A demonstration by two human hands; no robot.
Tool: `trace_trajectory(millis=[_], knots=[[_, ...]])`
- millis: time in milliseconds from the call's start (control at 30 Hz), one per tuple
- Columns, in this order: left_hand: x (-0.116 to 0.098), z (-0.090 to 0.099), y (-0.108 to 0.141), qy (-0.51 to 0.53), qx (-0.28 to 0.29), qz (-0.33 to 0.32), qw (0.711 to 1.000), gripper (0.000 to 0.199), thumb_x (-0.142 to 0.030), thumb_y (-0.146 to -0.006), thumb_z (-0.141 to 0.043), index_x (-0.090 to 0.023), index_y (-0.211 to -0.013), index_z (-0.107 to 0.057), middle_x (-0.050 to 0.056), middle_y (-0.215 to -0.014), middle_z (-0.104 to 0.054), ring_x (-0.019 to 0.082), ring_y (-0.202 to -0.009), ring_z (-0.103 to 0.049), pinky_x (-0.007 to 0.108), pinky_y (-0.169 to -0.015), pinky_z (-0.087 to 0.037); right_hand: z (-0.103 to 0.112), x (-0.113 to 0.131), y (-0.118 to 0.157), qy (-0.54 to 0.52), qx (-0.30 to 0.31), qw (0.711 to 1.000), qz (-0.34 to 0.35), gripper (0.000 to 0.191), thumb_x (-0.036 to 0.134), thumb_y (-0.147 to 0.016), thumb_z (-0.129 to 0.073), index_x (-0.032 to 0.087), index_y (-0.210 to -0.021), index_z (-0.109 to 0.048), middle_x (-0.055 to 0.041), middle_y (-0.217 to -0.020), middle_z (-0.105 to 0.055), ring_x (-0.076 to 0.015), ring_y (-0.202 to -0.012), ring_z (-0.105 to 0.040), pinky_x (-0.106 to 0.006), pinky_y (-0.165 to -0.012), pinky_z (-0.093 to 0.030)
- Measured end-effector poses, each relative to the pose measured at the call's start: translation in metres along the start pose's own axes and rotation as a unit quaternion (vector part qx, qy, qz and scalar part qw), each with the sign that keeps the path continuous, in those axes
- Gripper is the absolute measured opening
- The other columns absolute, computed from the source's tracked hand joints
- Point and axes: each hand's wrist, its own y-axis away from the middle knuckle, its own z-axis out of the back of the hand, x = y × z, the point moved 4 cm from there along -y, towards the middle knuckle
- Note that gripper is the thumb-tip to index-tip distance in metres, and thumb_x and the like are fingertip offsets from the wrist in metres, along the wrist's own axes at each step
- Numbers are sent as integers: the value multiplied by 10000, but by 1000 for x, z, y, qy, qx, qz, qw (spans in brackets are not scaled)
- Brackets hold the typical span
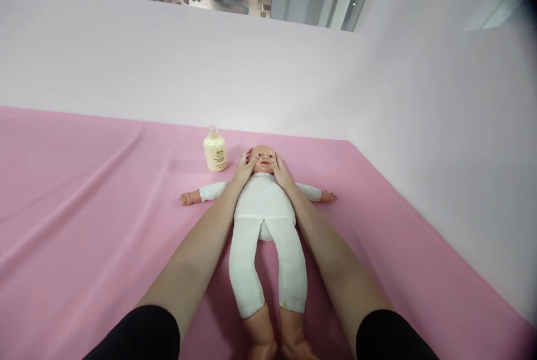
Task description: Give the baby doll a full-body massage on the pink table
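A baby doll [265,198] lay on its back on the pink sheet [104,209], with its head near the far edge, not far from the far right corner. The left hand [245,167] and the right hand [283,173] were open wide, one on each side of its face, with the head between them. A pale yellow bottle [215,154] (it had little dark writing) stood near the far edge, left of the head.

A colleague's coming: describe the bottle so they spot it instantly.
On the pink surface, near the white wall, a doll lies face up. The bottle stands left of its head in the picture, near the person's left hand. Unlike the white-clad doll, it's upright and pale yellow, with dark print.
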Motion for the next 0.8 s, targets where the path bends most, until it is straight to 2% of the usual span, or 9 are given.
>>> trace_trajectory(millis=[67,133,267,333,433,600,700,800], knots=[[1,0,2,-45,29,-18,998,696,-380,-727,-686,-178,-1338,-421,145,-1420,-426,257,-1317,-408,407,-1094,-323,3,-2,2,19,1,1000,-20,761,604,-795,-547,201,-1413,-361,-92,-1452,-414,-213,-1341,-395,-398,-1130,-290],[2,0,3,-79,49,-27,995,781,-376,-702,-717,-185,-1379,-378,142,-1468,-360,263,-1365,-334,407,-1129,-262,4,-6,1,29,-7,999,-37,755,614,-809,-522,213,-1425,-346,-83,-1478,-374,-213,-1372,-346,-418,-1147,-245],[1,1,2,-70,50,-12,996,601,-418,-847,-560,-203,-1382,-390,106,-1494,-334,220,-1394,-288,370,-1157,-203,4,-9,-2,32,-25,999,-19,636,604,-891,-358,203,-1381,-417,-70,-1462,-404,-174,-1372,-344,-394,-1157,-223],[1,1,2,-61,40,-3,997,497,-418,-904,-464,-212,-1355,-429,87,-1484,-362,199,-1393,-291,363,-1161,-188,3,-9,-4,28,-36,999,-13,594,559,-928,-274,173,-1331,-475,-89,-1405,-477,-160,-1327,-411,-364,-1135,-277],[0,4,0,-60,15,-11,998,425,-376,-938,-385,-164,-1288,-502,111,-1408,-464,193,-1344,-376,364,-1144,-235,4,-9,-5,17,-53,998,-24,534,473,-955,-209,176,-1226,-559,-88,-1253,-608,-154,-1181,-552,-340,-1039,-401],[0,12,-1,-74,-53,-28,995,341,-279,-912,-400,-114,-1131,-601,132,-1232,-595,196,-1193,-521,348,-1069,-355,9,-8,-6,25,-55,998,-26,369,374,-911,-364,156,-1053,-627,-104,-1121,-670,-184,-1044,-620,-337,-951,-458],[2,10,-1,-60,-45,-19,997,318,-270,-904,-407,-142,-1121,-601,111,-1209,-609,187,-1161,-541,352,-1052,-371,10,-7,-5,20,-57,998,-33,354,370,-904,-372,157,-1030,-624,-111,-1107,-675,-191,-1008,-632,-335,-911,-481],[7,7,-2,-38,-27,-3,999,371,-356,-871,-496,-163,-1182,-561,116,-1259,-576,194,-1168,-538,352,-1030,-390,8,-6,-3,21,-64,997,-37,447,462,-928,-305,172,-1009,-635,-109,-1075,-685,-197,-988,-642,-351,-904,-486]])
